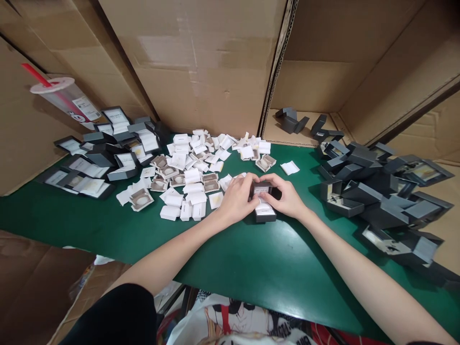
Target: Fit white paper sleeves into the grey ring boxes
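Between my two hands stands a small dark grey jewellery box (265, 217), its lid raised and its inside white with faint print. My left hand (237, 197) grips it from the left, thumb at the white inside. From the right, my right hand (286, 195) holds the same box, thumb on the white lining and fingers curled behind the lid. Just left of my hands lies a spread of small white card inserts (193, 176). One flat white piece (289, 167) rests by itself behind my right hand.
Open dark boxes with white linings (104, 160) pile up on the left; more dark boxes (384, 191) heap on the right. A lidded cup (70, 98) with a red straw leans at the back left. Large cardboard boxes (201, 62) wall the green table (230, 268).
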`<state>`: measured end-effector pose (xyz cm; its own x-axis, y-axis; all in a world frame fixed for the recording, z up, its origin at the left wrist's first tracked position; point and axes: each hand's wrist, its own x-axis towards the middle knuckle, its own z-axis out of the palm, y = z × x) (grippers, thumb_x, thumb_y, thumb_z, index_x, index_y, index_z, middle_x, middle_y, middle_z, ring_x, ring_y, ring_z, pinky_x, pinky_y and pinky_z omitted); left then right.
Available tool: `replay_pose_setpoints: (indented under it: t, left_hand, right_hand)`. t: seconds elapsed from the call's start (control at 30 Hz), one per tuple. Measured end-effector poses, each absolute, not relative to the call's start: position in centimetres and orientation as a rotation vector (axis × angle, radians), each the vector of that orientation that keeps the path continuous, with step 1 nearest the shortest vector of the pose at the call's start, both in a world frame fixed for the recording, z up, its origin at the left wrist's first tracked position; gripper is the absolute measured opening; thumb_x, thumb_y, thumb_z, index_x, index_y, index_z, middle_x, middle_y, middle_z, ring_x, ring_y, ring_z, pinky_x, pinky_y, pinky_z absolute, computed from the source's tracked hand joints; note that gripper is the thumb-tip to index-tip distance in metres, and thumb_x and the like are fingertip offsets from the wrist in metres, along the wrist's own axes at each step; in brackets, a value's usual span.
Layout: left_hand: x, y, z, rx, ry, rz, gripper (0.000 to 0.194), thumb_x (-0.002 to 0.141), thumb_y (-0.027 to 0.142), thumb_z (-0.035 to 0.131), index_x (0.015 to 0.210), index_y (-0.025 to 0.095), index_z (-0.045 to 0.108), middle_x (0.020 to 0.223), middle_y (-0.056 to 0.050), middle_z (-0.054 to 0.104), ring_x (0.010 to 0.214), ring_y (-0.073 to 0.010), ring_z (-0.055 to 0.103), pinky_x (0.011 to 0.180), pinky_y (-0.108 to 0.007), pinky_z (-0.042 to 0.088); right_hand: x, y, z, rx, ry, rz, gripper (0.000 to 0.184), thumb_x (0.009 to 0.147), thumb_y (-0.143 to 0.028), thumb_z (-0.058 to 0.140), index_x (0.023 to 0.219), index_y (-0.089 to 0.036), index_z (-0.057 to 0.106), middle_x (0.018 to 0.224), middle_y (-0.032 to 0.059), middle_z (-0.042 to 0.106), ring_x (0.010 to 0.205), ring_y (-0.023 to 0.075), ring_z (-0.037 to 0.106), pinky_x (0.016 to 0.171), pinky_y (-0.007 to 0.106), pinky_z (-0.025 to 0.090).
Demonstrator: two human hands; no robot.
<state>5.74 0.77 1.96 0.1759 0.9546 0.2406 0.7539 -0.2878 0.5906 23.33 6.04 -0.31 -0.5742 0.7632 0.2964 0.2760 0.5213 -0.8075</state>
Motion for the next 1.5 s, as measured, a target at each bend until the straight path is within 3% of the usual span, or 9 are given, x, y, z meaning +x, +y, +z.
replay_pose_setpoints:
  t: [0.27, 0.6, 0.83, 0.97, 1.03, 1.2, 1.37, 1.5]
  left_hand:
    - [5.6, 0.9, 1.9, 2.145, 1.628, 0.819, 0.027, 0.079, 0.016, 0.050, 0.105, 0.021, 0.046, 0.100, -0.006, 0.060, 0.096, -0.0240, 0.056, 0.087, -0.039, 0.046]
    - [5.6, 0.8, 1.7, 2.288, 1.598, 0.784, 0.026, 0.080, 0.016, 0.051, 0.105, 0.020, 0.047, 0.101, -0.007, 0.062, 0.096, -0.0243, 0.054, 0.088, -0.039, 0.045]
    - [5.6, 0.7, 1.3, 2.423, 1.555, 0.790, 0.022, 0.088, 0.021, 0.045, 0.110, 0.016, 0.048, 0.106, -0.009, 0.063, 0.095, -0.0247, 0.052, 0.088, -0.040, 0.043]
    - [5.7, 0.6, 1.1, 2.486, 1.543, 0.820, 0.023, 0.088, 0.019, 0.046, 0.110, 0.017, 0.051, 0.100, -0.008, 0.065, 0.097, -0.0251, 0.052, 0.088, -0.040, 0.040]
    - [5.6, 0.4, 1.2, 2.519, 1.512, 0.858, 0.026, 0.088, 0.017, 0.047, 0.114, 0.016, 0.051, 0.095, -0.008, 0.066, 0.097, -0.0249, 0.052, 0.087, -0.040, 0.038]
    - [4.6, 0.7, 2.2, 2.425, 1.428, 1.104, 0.024, 0.088, 0.012, 0.045, 0.110, 0.018, 0.054, 0.097, -0.006, 0.064, 0.088, -0.0204, 0.053, 0.077, -0.035, 0.040]
    - [1.2, 2.8, 3.1, 1.768, 1.516, 1.586, 0.011, 0.082, 0.021, 0.059, 0.092, 0.020, 0.054, 0.077, 0.001, 0.055, 0.067, -0.0118, 0.050, 0.059, -0.024, 0.040]
    - [-2.9, 4.8, 3.9, 1.069, 1.519, 1.956, 0.018, 0.076, 0.027, 0.063, 0.080, 0.020, 0.047, 0.074, 0.004, 0.048, 0.052, -0.0064, 0.044, 0.047, -0.020, 0.035]
  right_hand:
    - [23.2, 6.1, -0.3, -0.893, -2.104, 0.986, 0.026, 0.082, -0.024, 0.060, 0.107, -0.022, 0.055, 0.091, 0.0030, 0.068, 0.078, 0.0193, 0.063, 0.070, 0.031, 0.048]
    - [23.2, 5.9, 0.0, -0.900, -2.064, 1.023, 0.014, 0.090, -0.031, 0.054, 0.100, -0.022, 0.058, 0.093, 0.0037, 0.072, 0.085, 0.0201, 0.067, 0.074, 0.030, 0.048]
    - [23.2, 6.0, -0.3, -0.900, -2.040, 1.004, 0.008, 0.089, -0.028, 0.055, 0.094, -0.022, 0.056, 0.094, 0.0034, 0.072, 0.085, 0.0196, 0.068, 0.073, 0.029, 0.048]
    - [23.3, 5.8, -0.1, -0.876, -2.021, 1.083, 0.011, 0.088, -0.030, 0.058, 0.096, -0.023, 0.057, 0.092, 0.0030, 0.072, 0.086, 0.0209, 0.068, 0.076, 0.032, 0.049]
    - [23.4, 5.9, -0.1, -0.850, -2.005, 1.152, 0.022, 0.085, -0.035, 0.063, 0.103, -0.024, 0.056, 0.094, 0.0031, 0.072, 0.089, 0.0218, 0.068, 0.079, 0.034, 0.049]
    - [23.8, 6.5, -0.5, -0.749, -1.900, 1.324, 0.052, 0.078, -0.050, 0.070, 0.119, -0.025, 0.049, 0.088, 0.0029, 0.070, 0.076, 0.0197, 0.064, 0.073, 0.033, 0.049]
    - [23.8, 6.7, -0.8, -0.721, -1.779, 1.435, 0.040, 0.088, -0.049, 0.058, 0.117, -0.023, 0.050, 0.082, 0.0038, 0.070, 0.071, 0.0176, 0.062, 0.071, 0.033, 0.049]
    - [23.6, 6.4, -0.7, -0.802, -1.836, 1.414, 0.033, 0.090, -0.046, 0.056, 0.112, -0.021, 0.054, 0.083, 0.0048, 0.070, 0.072, 0.0174, 0.063, 0.074, 0.034, 0.049]
